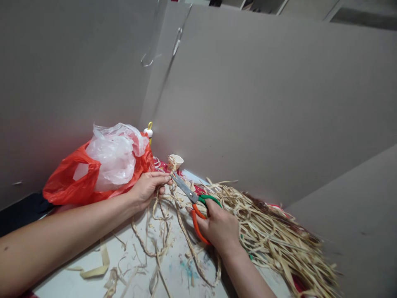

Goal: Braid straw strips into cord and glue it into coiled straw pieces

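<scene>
My left hand (151, 187) pinches a strand of braided straw cord (182, 223) near its upper end. From the fingers the cord hangs down and lies in loops over the white table. My right hand (219, 223) grips a pair of scissors (186, 188) with one green and one orange handle loop. Their metal blades point up and left, with the tips at the cord beside my left fingertips. The blades look nearly closed; whether straw lies between them is too small to tell.
Dry straw strips (276, 231) lie in a large heap on the right. A red plastic bag (71, 178) holding a whitish bag (114, 153) stands at the left. Behind my hands is a paper cup (176, 160). Grey partitions (263, 91) enclose the table (176, 273), which is strewn with scraps.
</scene>
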The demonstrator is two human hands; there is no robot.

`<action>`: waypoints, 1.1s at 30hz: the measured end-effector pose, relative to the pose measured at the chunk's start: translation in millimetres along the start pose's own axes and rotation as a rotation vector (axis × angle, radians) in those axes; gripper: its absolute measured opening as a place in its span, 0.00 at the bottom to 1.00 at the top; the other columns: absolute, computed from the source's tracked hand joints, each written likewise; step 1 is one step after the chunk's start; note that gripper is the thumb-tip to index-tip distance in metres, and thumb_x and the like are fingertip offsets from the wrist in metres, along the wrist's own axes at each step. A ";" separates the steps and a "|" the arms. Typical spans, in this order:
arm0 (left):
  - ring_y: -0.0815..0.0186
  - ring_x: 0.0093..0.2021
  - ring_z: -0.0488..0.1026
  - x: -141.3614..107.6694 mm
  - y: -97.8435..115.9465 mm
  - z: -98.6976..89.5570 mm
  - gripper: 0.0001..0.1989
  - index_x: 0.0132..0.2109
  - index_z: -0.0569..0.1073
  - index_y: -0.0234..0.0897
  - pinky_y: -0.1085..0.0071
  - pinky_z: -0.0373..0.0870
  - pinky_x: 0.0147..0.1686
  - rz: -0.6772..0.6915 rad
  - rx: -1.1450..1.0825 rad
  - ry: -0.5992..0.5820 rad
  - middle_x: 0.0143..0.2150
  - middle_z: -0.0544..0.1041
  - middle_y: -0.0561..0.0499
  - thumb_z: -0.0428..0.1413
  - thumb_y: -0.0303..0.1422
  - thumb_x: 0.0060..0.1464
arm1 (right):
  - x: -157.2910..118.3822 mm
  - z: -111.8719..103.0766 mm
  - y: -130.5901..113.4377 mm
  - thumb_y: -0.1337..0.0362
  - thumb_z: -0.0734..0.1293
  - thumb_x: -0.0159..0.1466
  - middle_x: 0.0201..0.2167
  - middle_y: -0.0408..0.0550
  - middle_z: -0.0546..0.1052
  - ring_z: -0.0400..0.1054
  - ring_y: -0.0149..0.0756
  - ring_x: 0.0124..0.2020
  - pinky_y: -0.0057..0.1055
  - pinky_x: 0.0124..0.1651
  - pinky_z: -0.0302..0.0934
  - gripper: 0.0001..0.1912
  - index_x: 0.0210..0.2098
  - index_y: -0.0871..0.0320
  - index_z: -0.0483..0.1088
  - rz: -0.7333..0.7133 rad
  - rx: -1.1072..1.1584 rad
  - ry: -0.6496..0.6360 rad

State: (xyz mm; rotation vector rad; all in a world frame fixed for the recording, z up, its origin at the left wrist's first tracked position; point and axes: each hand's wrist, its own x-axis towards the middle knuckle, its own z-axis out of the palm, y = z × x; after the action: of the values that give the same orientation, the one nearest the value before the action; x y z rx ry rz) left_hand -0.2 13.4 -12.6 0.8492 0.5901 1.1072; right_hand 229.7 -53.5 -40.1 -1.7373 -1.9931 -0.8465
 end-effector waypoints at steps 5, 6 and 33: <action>0.79 0.18 0.62 2.8 -2.3 -2.0 0.08 0.34 0.78 0.29 0.79 0.57 0.19 -0.011 0.004 0.002 0.29 0.76 0.49 0.64 0.28 0.43 | 0.0 0.9 0.8 0.43 0.62 0.60 0.20 0.44 0.76 0.71 0.37 0.21 0.29 0.23 0.49 0.22 0.28 0.56 0.71 -0.035 0.019 0.055; 0.79 0.18 0.62 3.1 -2.2 -1.9 0.07 0.33 0.78 0.29 0.79 0.57 0.19 -0.013 0.004 0.006 0.29 0.76 0.49 0.64 0.27 0.43 | 0.2 0.9 1.1 0.43 0.62 0.60 0.20 0.45 0.76 0.72 0.37 0.20 0.28 0.24 0.50 0.22 0.29 0.57 0.71 -0.045 0.025 0.066; 0.77 0.17 0.63 -1.1 1.7 2.1 0.04 0.33 0.76 0.29 0.79 0.58 0.17 -0.092 -0.011 0.004 0.27 0.76 0.49 0.60 0.22 0.46 | 1.9 -1.5 -5.3 0.49 0.69 0.55 0.16 0.38 0.65 0.57 0.29 0.19 0.26 0.24 0.54 0.18 0.23 0.57 0.66 0.446 0.815 -0.008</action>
State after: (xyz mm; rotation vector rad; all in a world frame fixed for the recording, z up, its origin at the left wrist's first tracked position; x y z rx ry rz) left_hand 0.1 12.1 -10.1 0.8031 0.6201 1.0276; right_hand 224.1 -53.3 -38.8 -1.5503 -1.5158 0.1244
